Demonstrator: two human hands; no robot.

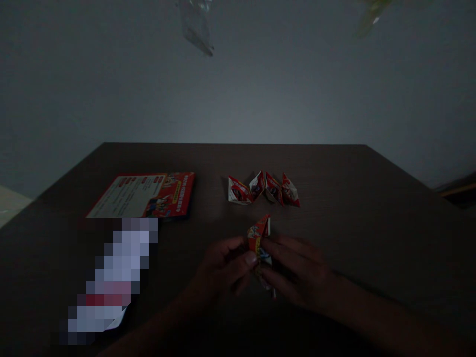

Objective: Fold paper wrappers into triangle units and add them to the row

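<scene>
Both my hands grip one folded piece of red printed paper [258,232] above the near middle of the table. My left hand [227,265] pinches it from the left, its thumb pressed on the front. From the right, the fingers of my right hand [303,267] close on the paper's other side. The upper end of the piece rises to a point, with white edges showing. Its lower part is dark and partly hidden by my fingers. Just beyond my hands, several similar folded paper pieces [240,192] stand in a row, close together.
A dark brown table [215,158] meets a pale grey wall [282,89]. On its left lies a red and white printed booklet [174,196]. Nearer, a pixelated pale object [119,272] cannot be made out. A clear plastic piece [197,27] shows at the top.
</scene>
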